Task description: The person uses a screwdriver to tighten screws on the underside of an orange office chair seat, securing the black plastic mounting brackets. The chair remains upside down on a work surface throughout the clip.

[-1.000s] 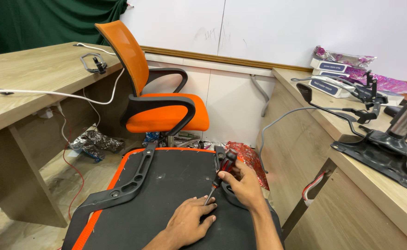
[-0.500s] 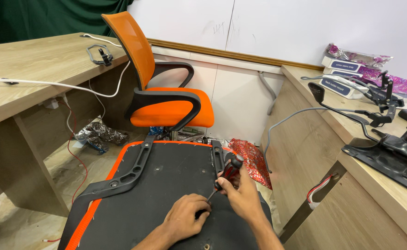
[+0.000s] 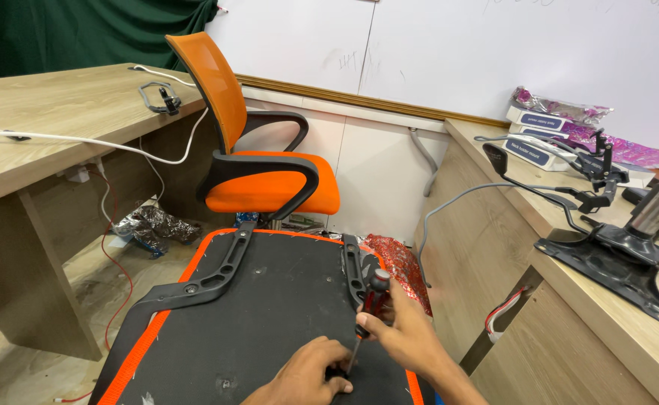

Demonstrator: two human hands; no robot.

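- Right hand point(image 3: 403, 335) is wrapped tight around a screwdriver point(image 3: 365, 318), which stands nearly upright, tip down on the black seat base point(image 3: 269, 315).
- Left hand point(image 3: 308, 372), fingers curled, rests on the seat beside the tip; whether it pinches anything I cannot tell.
- The seat lies flat, just below both hands.

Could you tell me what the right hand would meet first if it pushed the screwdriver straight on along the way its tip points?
Probably the black underside of the seat: the right hand angles the screwdriver down to it, tip beside the left hand fingers. Contact itself is hard to tell.
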